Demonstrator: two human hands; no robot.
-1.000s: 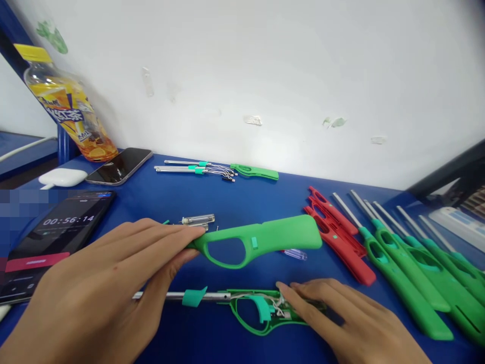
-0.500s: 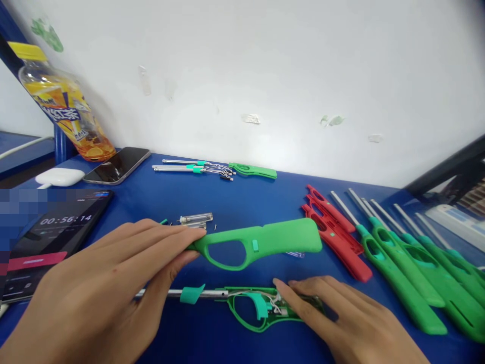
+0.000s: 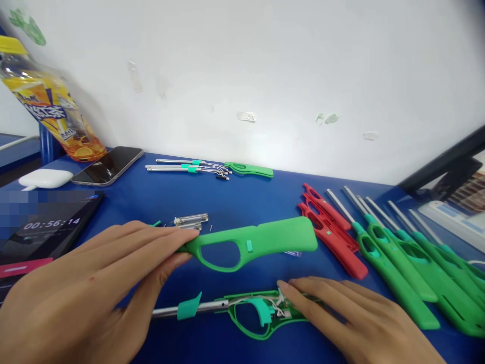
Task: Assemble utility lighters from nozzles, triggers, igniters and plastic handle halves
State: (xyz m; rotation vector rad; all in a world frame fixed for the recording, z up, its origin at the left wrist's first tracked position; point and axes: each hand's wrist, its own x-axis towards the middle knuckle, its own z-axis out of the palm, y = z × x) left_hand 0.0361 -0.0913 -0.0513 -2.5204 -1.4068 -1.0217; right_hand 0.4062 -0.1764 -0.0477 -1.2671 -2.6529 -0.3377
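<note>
My left hand [image 3: 102, 283] pinches a green lighter housing half [image 3: 278, 237] by its narrow end, between thumb and fingers. It hovers over the table, outer face toward me. Below it on the table lies an open gas lighter [image 3: 246, 333] with its insides exposed: a metal tube [image 3: 212, 306] with a teal collar piece [image 3: 189, 307], white wires and a teal trigger [image 3: 261, 311]. My right hand [image 3: 348, 313] grips this lighter's wide end, fingertips at its upper edge. The hand covers the wide end's contents. The housing half and the lighter are apart.
Several green lighters [image 3: 394, 283] lie at right beside red housing halves [image 3: 337, 242]. Farther back are metal tubes with wires [image 3: 182, 168] and a green housing piece [image 3: 250, 170]. Clear fuel tanks [image 3: 191, 219], phones [image 3: 108, 166], a white case [image 3: 45, 178] and a drink bottle [image 3: 56, 106] stand left.
The view has shifted slightly, moving the background leftward. The open lighter now lies tilted, its wide end slightly higher than the tube. Both hands keep their hold.
</note>
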